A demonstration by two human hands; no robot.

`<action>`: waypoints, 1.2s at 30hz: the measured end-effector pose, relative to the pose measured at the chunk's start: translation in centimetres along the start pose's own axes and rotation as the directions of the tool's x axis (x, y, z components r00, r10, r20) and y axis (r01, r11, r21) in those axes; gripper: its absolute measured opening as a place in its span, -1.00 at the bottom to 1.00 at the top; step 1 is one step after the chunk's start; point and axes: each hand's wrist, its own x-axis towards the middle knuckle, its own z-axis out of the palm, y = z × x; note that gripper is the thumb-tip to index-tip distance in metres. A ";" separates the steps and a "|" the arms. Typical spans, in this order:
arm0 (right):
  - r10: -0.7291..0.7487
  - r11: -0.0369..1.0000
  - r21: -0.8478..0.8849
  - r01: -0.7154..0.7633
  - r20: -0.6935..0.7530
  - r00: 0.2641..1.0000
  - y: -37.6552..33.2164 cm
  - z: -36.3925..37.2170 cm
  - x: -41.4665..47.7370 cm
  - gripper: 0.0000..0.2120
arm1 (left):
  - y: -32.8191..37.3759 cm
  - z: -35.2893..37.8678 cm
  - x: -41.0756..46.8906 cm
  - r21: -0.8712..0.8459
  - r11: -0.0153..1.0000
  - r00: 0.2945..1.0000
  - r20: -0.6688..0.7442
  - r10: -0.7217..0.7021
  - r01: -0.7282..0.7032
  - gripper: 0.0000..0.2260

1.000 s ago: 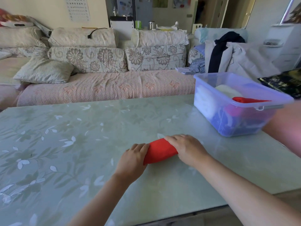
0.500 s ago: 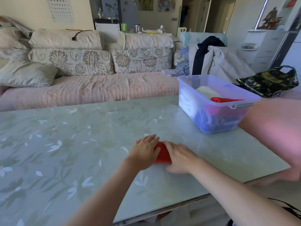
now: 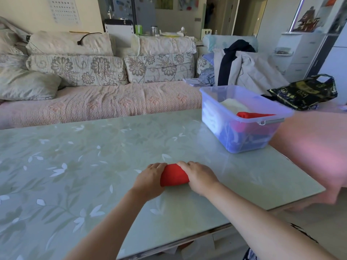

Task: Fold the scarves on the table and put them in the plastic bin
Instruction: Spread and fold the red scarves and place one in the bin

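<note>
A red scarf (image 3: 173,175), folded into a small thick bundle, lies on the green floral table (image 3: 93,166) near its front edge. My left hand (image 3: 150,180) grips its left end with curled fingers, and my right hand (image 3: 200,177) grips its right end. A clear bluish plastic bin (image 3: 242,117) stands at the table's right side, beyond my right hand. Inside it lie a folded red scarf (image 3: 253,115), a cream one (image 3: 232,106) and darker blue cloth lower down.
A pink sofa (image 3: 103,102) with floral cushions runs behind the table. Clothes are piled on a chair (image 3: 244,66) behind the bin. A black bag (image 3: 304,92) lies at the right on a pink surface. The table's right corner (image 3: 323,190) is near my right arm.
The red bundle now stands taller between my hands, which have shifted from lying over it to gripping its two ends. The camera has swung slightly, so the bin sits further right.
</note>
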 end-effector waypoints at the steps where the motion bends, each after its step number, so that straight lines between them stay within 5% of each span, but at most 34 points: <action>1: -0.007 1.000 0.007 0.008 -0.027 1.000 0.4 -0.1 0.0 -0.31 | 0.2 0.0 0.4 0.005 1.000 1.000 -0.015 -0.004 0.004 -0.40; 9: -0.077 0.997 -0.040 0.069 -0.298 0.951 7.9 -9.3 0.7 -0.36 | 6.4 -5.7 7.7 0.033 0.977 0.915 -0.344 0.211 -0.213 -0.54; 15: -0.053 0.995 -0.100 0.011 -0.424 0.904 17.8 -18.1 1.7 -0.27 | 14.5 -10.0 16.2 0.098 0.947 0.839 -0.441 0.318 -0.307 -0.51; 23: 0.104 0.989 -0.057 -0.138 -0.398 0.912 31.2 -19.4 6.4 -0.20 | 21.9 -9.3 30.3 0.268 0.907 0.881 -0.263 0.394 -0.326 -0.56; 28: 0.162 0.978 -0.066 -0.200 -0.373 0.914 35.5 -17.0 9.6 -0.39 | 25.1 -6.0 36.1 0.414 0.891 0.961 -0.107 0.253 -0.188 -0.50; 33: 0.174 0.984 -0.030 -0.175 -0.042 0.984 37.0 -15.5 11.5 -0.55 | 25.3 -2.3 37.9 0.539 0.826 0.986 0.057 0.156 -0.162 -0.54; 36: 0.238 0.968 -0.111 -0.227 0.102 0.966 37.8 -14.9 11.7 -0.29 | 25.5 -3.0 37.9 0.432 0.878 0.960 0.264 0.093 -0.204 -0.54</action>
